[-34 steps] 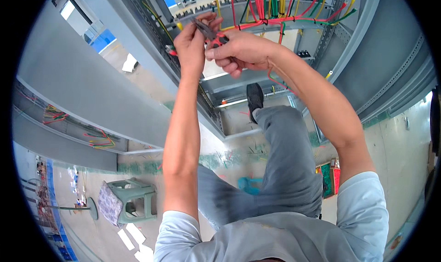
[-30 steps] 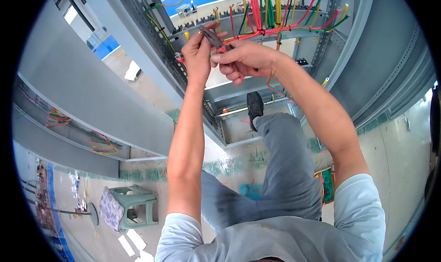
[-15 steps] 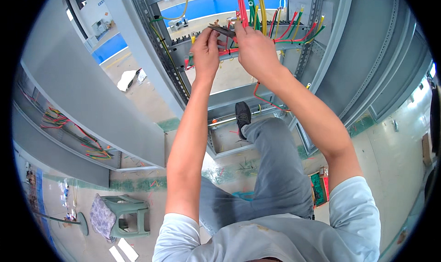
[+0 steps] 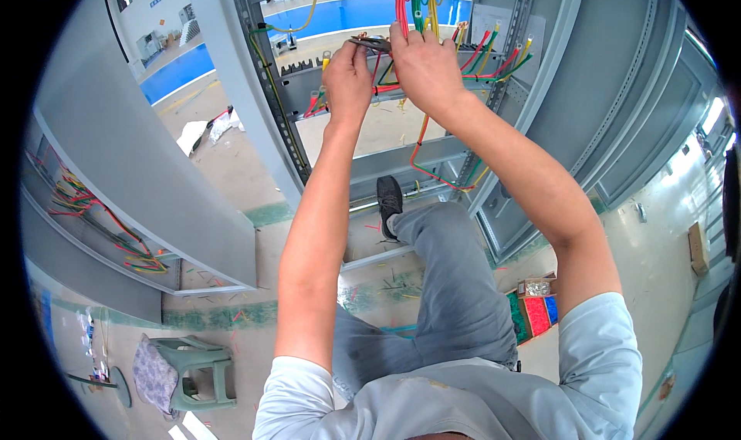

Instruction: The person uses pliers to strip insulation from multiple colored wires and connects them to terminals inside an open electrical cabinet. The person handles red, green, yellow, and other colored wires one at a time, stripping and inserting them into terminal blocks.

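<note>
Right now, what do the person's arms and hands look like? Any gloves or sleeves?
No gloves: the left hand and right hand are bare, and so are both forearms. Short light grey-blue T-shirt sleeves end above the elbows. No watch or rings show.

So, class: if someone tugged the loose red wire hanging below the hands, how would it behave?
The red wire sags in a loop, so it is probably floppy. It looks thin, likely light. It would likely swing, not roll.
</note>
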`<state>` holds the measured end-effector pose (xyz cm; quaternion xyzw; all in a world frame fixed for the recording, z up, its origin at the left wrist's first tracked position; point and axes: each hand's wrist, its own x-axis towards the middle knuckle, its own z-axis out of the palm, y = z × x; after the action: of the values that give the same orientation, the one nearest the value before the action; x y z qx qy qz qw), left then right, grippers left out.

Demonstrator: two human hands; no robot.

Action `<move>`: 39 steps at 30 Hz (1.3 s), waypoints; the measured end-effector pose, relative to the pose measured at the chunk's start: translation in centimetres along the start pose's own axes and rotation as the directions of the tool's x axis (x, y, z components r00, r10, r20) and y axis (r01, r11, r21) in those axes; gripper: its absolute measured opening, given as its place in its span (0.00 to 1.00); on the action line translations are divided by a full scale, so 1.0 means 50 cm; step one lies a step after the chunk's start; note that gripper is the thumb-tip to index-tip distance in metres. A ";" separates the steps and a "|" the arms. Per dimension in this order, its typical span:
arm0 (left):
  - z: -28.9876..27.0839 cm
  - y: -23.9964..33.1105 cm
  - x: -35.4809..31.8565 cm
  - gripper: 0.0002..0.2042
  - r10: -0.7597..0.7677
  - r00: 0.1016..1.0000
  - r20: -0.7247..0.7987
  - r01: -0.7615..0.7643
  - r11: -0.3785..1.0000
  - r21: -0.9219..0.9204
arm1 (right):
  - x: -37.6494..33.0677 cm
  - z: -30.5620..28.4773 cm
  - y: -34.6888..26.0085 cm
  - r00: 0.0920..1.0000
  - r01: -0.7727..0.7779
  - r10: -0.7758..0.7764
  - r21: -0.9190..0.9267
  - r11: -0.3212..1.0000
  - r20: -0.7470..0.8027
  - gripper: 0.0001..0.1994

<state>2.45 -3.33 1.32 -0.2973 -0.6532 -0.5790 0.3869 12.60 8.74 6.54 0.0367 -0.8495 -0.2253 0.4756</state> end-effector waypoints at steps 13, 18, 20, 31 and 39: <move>-0.033 -0.012 -0.029 0.08 -0.002 0.998 0.056 0.011 0.989 -0.150 | 0.011 0.002 -0.014 0.923 -0.220 -0.048 0.626 0.748 0.381 0.11; -0.099 -0.039 -0.055 0.11 -0.041 0.994 0.100 0.071 0.945 -0.320 | 0.018 -0.026 -0.058 0.508 -0.853 -0.447 0.502 -0.143 0.737 0.15; -0.107 -0.054 -0.058 0.13 -0.073 0.987 0.145 0.130 0.891 -0.435 | -0.005 0.009 -0.082 0.526 -0.849 -0.607 0.321 -0.420 0.596 0.15; -0.110 -0.056 -0.035 0.14 -0.100 0.946 0.309 0.209 0.915 -0.344 | -0.062 0.107 -0.109 0.768 -0.623 -0.548 0.187 -0.760 0.332 0.13; -0.095 -0.037 -0.008 0.15 -0.140 0.937 0.320 0.258 0.895 -0.363 | -0.058 0.039 -0.058 0.870 -0.414 -0.002 0.733 0.540 0.493 0.19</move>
<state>1.89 -8.26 0.15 -0.3812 -0.5973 -0.6878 0.1575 12.11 7.64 2.16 0.0980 -0.9362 0.2527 0.2236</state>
